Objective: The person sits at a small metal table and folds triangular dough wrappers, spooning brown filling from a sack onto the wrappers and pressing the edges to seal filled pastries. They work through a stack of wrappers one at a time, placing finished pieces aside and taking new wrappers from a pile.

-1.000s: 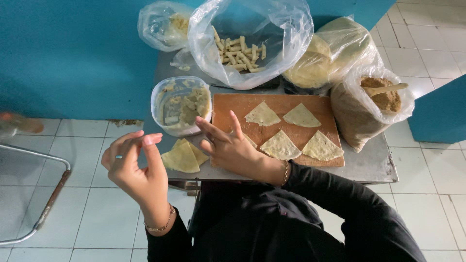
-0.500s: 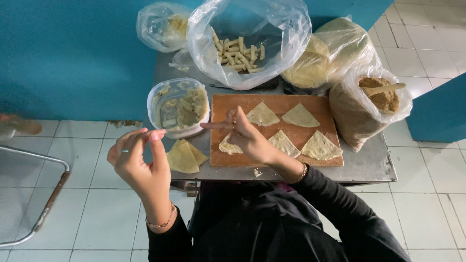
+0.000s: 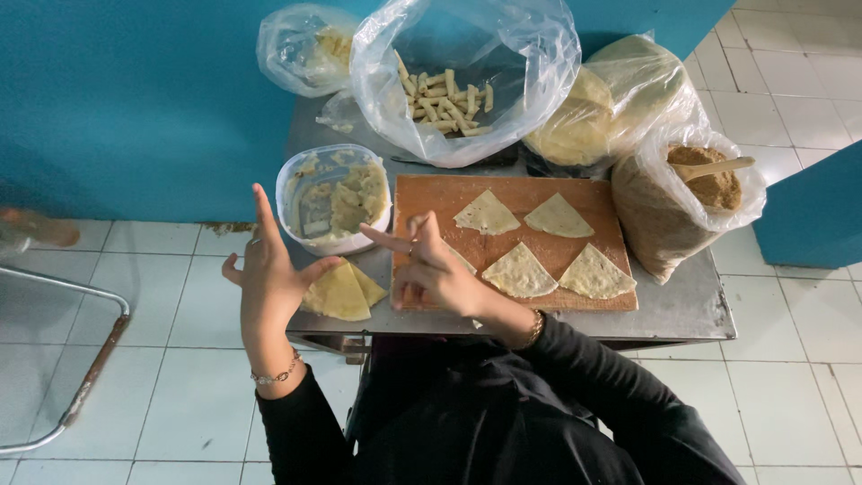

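Note:
My left hand (image 3: 269, 280) is raised beside the left edge of the metal table (image 3: 687, 310), fingers spread and holding nothing. Just behind its thumb lies a small stack of folded yellow wrappers (image 3: 341, 292). My right hand (image 3: 433, 269) hovers over the left end of the wooden board (image 3: 530, 190), index finger pointing left, and partly covers a triangular wrapper (image 3: 463, 260). Several more triangular wrappers (image 3: 519, 271) lie flat on the board. A clear plastic bowl (image 3: 332, 202) of pale paste stands left of the board.
Behind the board an open plastic bag holds stick-shaped pieces (image 3: 444, 94), with a smaller bag (image 3: 305, 45) to its left. A bag of round wrappers (image 3: 584, 121) and a bag of brown crumbs with a wooden spoon (image 3: 705, 184) stand at the right. A metal frame (image 3: 90, 359) stands on the tiled floor.
My right hand placed a triangular wrapper on the board's left end and drew back over it. My left hand opened wider, with its index finger now pointing up.

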Demonstrator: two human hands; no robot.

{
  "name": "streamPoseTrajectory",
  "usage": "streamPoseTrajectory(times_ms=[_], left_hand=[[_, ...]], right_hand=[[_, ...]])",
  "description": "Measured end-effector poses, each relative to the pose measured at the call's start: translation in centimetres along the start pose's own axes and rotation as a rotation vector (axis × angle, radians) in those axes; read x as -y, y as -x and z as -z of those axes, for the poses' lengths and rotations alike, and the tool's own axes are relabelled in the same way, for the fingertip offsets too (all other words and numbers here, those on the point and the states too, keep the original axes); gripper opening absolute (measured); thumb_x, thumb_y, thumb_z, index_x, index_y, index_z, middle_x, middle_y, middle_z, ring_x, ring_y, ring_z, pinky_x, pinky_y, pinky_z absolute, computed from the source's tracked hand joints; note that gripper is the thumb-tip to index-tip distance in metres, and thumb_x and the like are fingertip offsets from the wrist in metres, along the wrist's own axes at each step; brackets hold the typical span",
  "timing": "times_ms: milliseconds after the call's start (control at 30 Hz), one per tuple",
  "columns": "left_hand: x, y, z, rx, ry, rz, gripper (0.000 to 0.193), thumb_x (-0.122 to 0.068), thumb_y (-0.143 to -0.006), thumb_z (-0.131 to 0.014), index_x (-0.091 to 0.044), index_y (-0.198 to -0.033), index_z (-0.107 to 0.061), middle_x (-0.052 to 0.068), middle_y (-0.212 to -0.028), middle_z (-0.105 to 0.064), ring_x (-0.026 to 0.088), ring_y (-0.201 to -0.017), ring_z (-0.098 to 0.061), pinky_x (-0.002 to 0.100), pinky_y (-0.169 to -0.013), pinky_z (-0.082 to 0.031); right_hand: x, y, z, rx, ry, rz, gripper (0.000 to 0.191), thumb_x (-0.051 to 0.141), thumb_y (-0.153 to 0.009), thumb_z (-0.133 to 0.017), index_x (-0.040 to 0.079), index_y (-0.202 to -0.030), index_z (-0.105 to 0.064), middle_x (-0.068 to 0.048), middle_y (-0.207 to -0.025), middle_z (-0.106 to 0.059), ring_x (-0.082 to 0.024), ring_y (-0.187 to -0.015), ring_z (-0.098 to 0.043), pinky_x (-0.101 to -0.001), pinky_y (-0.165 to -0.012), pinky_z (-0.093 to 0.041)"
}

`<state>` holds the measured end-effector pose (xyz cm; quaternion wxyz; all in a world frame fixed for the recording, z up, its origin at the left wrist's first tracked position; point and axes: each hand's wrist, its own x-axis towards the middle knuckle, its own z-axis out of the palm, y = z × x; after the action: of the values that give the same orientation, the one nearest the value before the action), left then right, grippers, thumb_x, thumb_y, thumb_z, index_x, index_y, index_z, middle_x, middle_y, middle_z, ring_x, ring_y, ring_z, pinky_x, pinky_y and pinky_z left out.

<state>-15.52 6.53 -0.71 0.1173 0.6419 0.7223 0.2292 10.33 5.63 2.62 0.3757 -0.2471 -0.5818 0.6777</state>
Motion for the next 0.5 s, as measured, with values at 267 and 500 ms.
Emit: streamPoseTrajectory(times_ms=[267, 500], left_hand=[[0.1, -0.4, -0.6, -0.106, 0.107, -0.02, 0.134, -0.05, -0.072, -0.089, -0.019, -0.166, 0.002, 0.008, -0.12, -0.075, 0.028, -0.104, -0.071, 0.067, -0.099, -0.025], [0.3, -0.2, -0.6, -0.128, 0.144, -0.048, 0.131, -0.046, -0.075, -0.089, -0.017, -0.166, 0.001, 0.006, -0.117, -0.077, 0.028, -0.104, -0.071, 0.066, -0.101, -0.023]], right_hand=[[-1.1, -0.4, -2.2, 0.025, 0.473, 0.097, 0.036, -0.015, -0.091, -0.04, 0.008, -0.104, -0.016, -0.028, -0.166, -0.03, -0.027, -0.069, -0.075, -0.0353, -0.059, -0.061], [-1.9, 0.3, -2.1, -0.005, 0.078, -0.209, 0.04, -0.009, -0.095, -0.039, 0.008, -0.12, -0.014, -0.025, -0.162, -0.038, -0.024, -0.066, -0.072, -0.0318, -0.053, -0.057]])
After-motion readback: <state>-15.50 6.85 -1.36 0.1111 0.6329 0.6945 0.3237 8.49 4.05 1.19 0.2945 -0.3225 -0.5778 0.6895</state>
